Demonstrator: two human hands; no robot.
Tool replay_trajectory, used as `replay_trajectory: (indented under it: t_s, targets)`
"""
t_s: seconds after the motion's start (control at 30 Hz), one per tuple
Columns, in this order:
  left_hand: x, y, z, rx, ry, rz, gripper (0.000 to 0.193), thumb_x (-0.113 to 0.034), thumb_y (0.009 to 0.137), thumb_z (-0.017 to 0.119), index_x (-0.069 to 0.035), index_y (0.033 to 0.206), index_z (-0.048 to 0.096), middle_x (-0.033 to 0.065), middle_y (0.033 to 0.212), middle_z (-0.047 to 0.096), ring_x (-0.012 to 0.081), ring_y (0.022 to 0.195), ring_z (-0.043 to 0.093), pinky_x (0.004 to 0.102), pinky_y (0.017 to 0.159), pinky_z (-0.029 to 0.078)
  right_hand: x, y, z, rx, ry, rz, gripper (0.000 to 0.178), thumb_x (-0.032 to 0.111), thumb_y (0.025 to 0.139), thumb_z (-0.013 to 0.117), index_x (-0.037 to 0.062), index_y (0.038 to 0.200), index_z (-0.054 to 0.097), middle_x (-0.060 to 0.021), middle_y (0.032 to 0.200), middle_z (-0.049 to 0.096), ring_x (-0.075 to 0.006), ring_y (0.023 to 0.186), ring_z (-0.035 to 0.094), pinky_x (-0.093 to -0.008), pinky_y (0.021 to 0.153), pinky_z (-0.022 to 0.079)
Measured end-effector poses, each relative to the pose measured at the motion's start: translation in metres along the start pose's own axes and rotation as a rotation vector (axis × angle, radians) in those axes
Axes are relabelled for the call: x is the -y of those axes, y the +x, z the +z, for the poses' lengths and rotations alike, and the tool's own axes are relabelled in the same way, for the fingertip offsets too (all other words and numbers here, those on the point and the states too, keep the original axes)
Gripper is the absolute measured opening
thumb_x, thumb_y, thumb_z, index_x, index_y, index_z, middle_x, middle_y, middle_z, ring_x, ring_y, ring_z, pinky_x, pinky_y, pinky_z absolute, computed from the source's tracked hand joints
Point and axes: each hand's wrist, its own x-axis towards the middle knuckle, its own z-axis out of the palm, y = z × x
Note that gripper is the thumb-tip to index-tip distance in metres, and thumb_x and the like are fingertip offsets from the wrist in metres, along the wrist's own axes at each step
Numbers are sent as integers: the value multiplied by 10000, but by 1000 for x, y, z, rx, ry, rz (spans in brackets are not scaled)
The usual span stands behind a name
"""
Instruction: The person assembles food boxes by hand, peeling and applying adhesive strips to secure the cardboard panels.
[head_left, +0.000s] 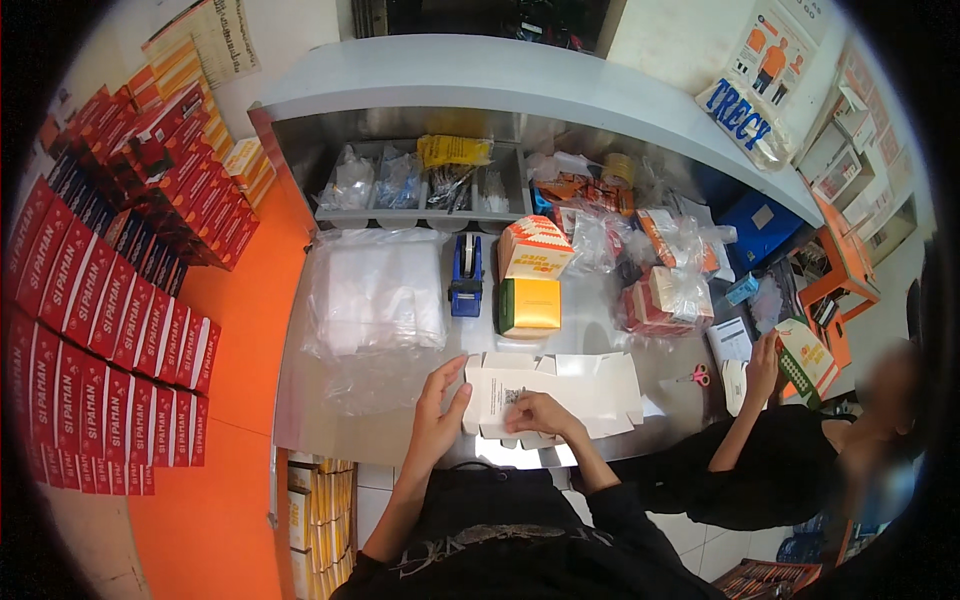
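A flat, unfolded white cardboard box blank (580,390) lies on the steel counter (300,400) in front of me. My right hand (540,412) presses down on its near left part, fingers bent over a small dark printed square. My left hand (438,405) rests at the blank's left edge, fingers apart, thumb touching the cardboard. Beyond the blank stand a green and yellow box (529,306) and an orange and white box (533,247).
A blue tape dispenser (466,276), a stack of clear plastic bags (375,290) and a grey divided tray (420,185) sit further back. Red flat cartons (110,330) line the orange wall at left. Another person's hand (765,365) holds a carton at right, near pink scissors (697,376).
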Motion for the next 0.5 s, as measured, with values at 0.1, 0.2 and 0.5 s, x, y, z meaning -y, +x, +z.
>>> replay_trajectory:
  t_s: [0.1,0.2,0.5]
  targets:
    - [8,0,3,23,-19,-54,403,-168,929,526,-52,1305,441,123,1303,491,242,1210,455,362,1003,345,13,8,0,-3,-147,-159,181,168,711,761,70,852,705,-94,805,604,-199,748,598,-294,668,484]
    - [8,0,6,62,-86,-52,387,-181,942,506,-52,1302,445,124,1297,498,238,1193,472,346,987,360,0,11,-8,134,-3,-150,210,194,711,762,78,877,705,-90,786,597,-224,720,594,-301,670,484]
    - [17,13,-11,-46,157,147,458,-168,884,580,-50,1303,440,172,1230,523,309,1217,437,379,1041,303,79,-22,-71,-548,-55,8,115,52,848,575,-2,934,629,-148,789,635,-237,693,616,-314,655,483]
